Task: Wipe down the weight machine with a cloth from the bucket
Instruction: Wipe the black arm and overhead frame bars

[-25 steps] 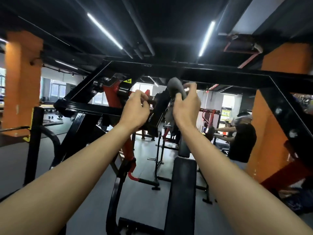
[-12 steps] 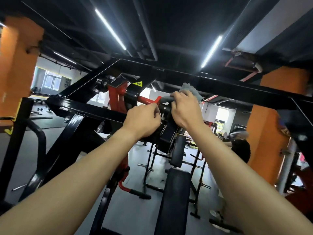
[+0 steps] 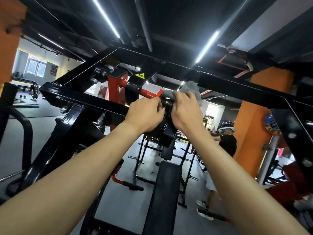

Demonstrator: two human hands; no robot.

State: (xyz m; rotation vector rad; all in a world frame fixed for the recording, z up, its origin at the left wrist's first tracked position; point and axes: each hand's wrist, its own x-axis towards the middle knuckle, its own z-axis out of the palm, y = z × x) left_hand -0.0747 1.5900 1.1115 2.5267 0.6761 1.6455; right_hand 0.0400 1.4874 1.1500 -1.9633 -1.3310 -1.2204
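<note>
My two bare forearms reached up and away from me, over the long black pad [image 3: 163,192] of the machine [image 3: 71,126]. My left hand [image 3: 144,114] was up at the black fitting on the end of the red bar [image 3: 148,93], fingers curled in tight against it; I could not tell whether they gripped anything. Just beside it, my right hand [image 3: 185,112] had its fingers curled over the grey cloth [image 3: 192,89], pressing it around the bar's end. A loose bunch of the cloth stuck up past my knuckles and lay against the black cross-beam of the frame. A yellow sticker [image 3: 139,75] sat on the black block just behind the bar. Farther off to the right, a person [image 3: 227,143] in a black shirt stood by an orange pillar [image 3: 254,119]. Strip lights [image 3: 205,48] ran along the dark ceiling.
</note>
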